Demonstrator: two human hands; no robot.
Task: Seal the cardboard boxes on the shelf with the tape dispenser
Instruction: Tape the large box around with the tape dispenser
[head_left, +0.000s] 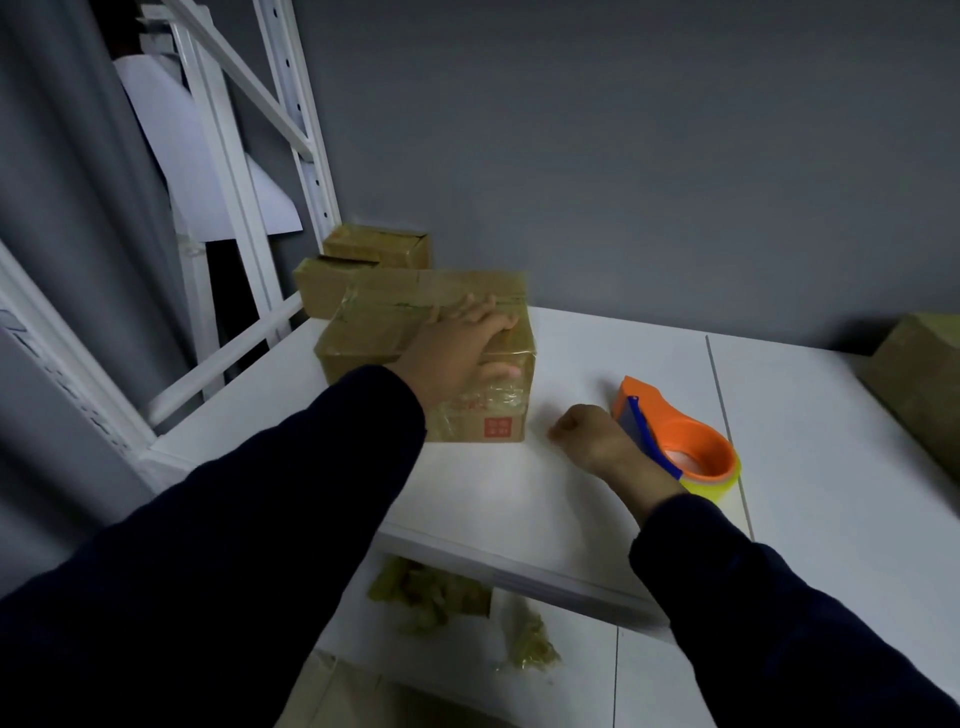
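Here, the left hand (457, 348) lies flat on the nearest cardboard box (374, 332). Its fingers (485, 312) are stretched out and slightly spread across the taped top, reaching to the far right corner. The thumb (498, 371) is splayed wide from them and presses against the front face below the top edge. The box sits on the white shelf (571, 519) toward its left end, glossy with clear tape and bearing a small red label (497, 427) low on the front.

The right hand (584, 434) rests on the shelf just right of the box, apart from it. Its fingers are curled under into a tight fist, and nothing shows inside them. The orange tape dispenser (691, 441) lies flat on the shelf right beside this hand, against the wrist, with its blue blade guard (647, 431) on the near side and the yellowish roll under it. The hand does not hold it.

Behind the first box stand two smaller cardboard boxes (337, 291), one behind the other, close to the white rack upright (306, 150). Part of another box (919, 384) shows at the right edge. On the lower shelf (561, 675), crumpled tape scraps (431, 592) lie in two loose heaps. Both arms wear dark sleeves (260, 519).
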